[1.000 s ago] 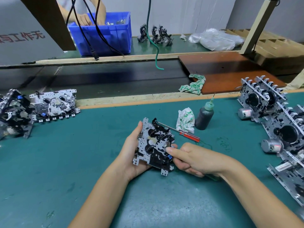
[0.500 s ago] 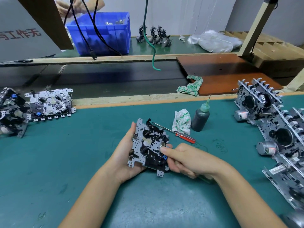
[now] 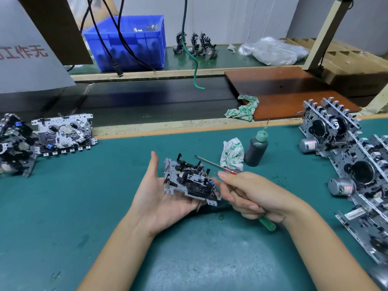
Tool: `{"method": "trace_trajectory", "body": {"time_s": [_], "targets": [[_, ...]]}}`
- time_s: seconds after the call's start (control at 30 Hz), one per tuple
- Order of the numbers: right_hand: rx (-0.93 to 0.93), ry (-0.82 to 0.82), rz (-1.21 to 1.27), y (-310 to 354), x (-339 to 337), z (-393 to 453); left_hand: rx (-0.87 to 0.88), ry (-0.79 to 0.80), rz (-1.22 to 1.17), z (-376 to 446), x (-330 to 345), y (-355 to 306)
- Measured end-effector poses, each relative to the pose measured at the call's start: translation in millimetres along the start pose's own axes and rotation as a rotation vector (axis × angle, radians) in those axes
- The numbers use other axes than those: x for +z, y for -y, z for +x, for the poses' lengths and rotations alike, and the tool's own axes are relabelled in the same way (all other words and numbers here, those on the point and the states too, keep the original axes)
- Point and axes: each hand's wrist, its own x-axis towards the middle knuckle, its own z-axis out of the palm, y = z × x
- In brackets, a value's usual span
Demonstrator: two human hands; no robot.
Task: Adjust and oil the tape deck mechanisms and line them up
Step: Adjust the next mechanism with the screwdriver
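teal matting covers the bench (image 3: 63,206) in front of me. my left hand (image 3: 159,198) lies palm up just above it, fingers nearly straight and thumb pointing up, and the tape deck mechanism (image 3: 190,181) rests tilted across those fingers, metal plate and black plastic parts facing me. my right hand (image 3: 252,196) is curled around a thin tool with a green handle (image 3: 267,224); the handle sticks out below the fist, the forefinger is stretched toward the mechanism's right edge, and i cannot tell whether the tip touches it.

behind the held mechanism a red-handled screwdriver (image 3: 216,164) lies on the mat, its shaft pointing left. just beside it sits a crumpled white-and-green rag (image 3: 232,154), and next to that stands a dark oil bottle with a green nozzle (image 3: 257,150), upright.

on the left edge of the bench one mechanism (image 3: 63,133) lies flat, with a darker one (image 3: 14,143) beside it. on the right, a row of mechanisms with silver motors (image 3: 346,164) stands on edge, running toward me along the mat.

beyond the wooden strip is a dark conveyor belt (image 3: 147,101), a second patterned rag (image 3: 242,108) at the corner of a brown board (image 3: 294,95), and farther back a blue plastic bin (image 3: 130,40), a few more mechanisms (image 3: 197,45) and a clear plastic bag (image 3: 275,51).
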Motion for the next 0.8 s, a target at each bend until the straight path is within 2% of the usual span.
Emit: {"method": "trace_trajectory", "body": {"time_s": [0.23,0.37,0.43,0.53,0.57,0.6,0.8], "targets": [[-0.008,-0.034,0.002,1,-1,-2,0.026,0.03,-0.005,1,-3,0],[-0.017,-0.127,-0.124,0,-1,0,0.025,0.019,0.13,2,-7,-2],[-0.069,-0.265,-0.311,-2,-1,3,-0.024,0.017,0.216,3,-11,-6],[-0.153,-0.599,-0.973,-9,-4,7,-0.09,0.018,0.336,2,-16,-11],[-0.171,-0.662,-1.146,-10,-4,7,-0.103,0.022,0.369,1,-17,-13],[-0.196,-0.663,-1.231,-12,-4,7,-0.12,0.031,0.402,0,-18,-15],[-0.397,-0.348,-1.362,-17,2,8,-0.225,0.125,0.586,-4,-23,-20]]}}
